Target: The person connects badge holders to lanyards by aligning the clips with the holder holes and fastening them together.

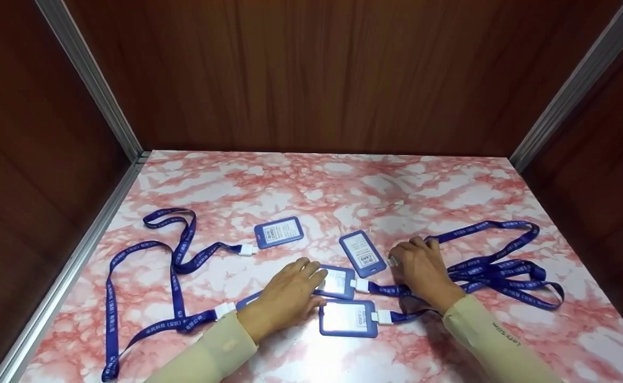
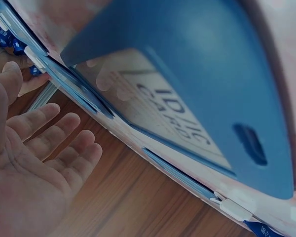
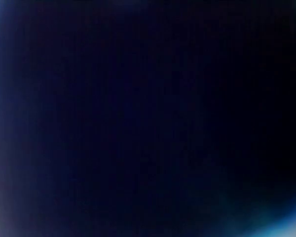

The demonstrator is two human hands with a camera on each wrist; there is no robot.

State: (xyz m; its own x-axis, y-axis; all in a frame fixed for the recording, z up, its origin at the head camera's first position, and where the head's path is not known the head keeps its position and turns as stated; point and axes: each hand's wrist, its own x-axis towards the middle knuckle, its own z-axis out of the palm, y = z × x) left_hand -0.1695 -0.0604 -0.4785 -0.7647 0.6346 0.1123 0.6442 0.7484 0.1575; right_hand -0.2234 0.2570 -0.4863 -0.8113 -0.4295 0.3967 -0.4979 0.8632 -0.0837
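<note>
My left hand is over the near middle of the table, its fingertips overlapping one blue badge holder in the head view. In the left wrist view the fingers of that left hand are spread and loosely bent, with nothing in them. Under that wrist lies another badge holder, mostly hidden from the head camera. My right hand pinches the pale end clip of a blue lanyard. Just left of it lies a badge holder with no lanyard on it, its slot toward me. The right wrist view is almost black.
Nearest me is a badge holder with a white clip. At the upper left, another badge holder lies by a lanyard clip. Lanyard straps loop across the left, more on the right. Wooden panels enclose the marbled table.
</note>
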